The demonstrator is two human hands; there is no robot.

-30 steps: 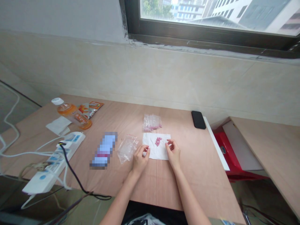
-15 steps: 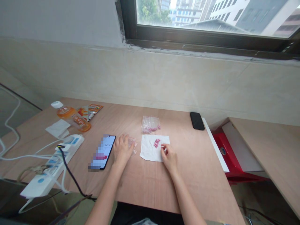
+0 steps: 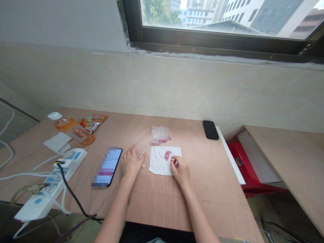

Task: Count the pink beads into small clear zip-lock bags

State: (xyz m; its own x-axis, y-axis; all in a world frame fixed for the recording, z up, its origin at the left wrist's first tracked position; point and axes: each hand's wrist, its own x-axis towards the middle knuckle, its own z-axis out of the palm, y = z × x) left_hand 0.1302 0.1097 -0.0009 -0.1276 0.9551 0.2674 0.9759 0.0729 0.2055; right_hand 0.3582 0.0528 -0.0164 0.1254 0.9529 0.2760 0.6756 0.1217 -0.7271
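Note:
A white paper napkin point(image 3: 159, 165) lies on the wooden table point(image 3: 157, 199) with a small cluster of pink pills point(image 3: 167, 155) on it. My right hand point(image 3: 180, 170) rests on the napkin's right edge, fingers curled in a pinch just right of the pills. My left hand point(image 3: 131, 163) lies flat, palm down, on an empty clear plastic bag point(image 3: 140, 155) left of the napkin. A second clear bag with pink pills point(image 3: 159, 135) sits behind the napkin.
A phone with a lit screen point(image 3: 107, 166) lies left of my left hand. A power strip point(image 3: 50, 182) with cables, an orange drink bottle point(image 3: 72, 130), a snack packet point(image 3: 93, 120) and a folded tissue point(image 3: 57, 142) fill the left side. A black phone point(image 3: 210, 129) lies back right. A red box point(image 3: 243, 168) stands beside the table.
My left hand left the napkin's edge and moved left onto the empty plastic bag, covering it. My right hand shifted slightly left, closer to the pills.

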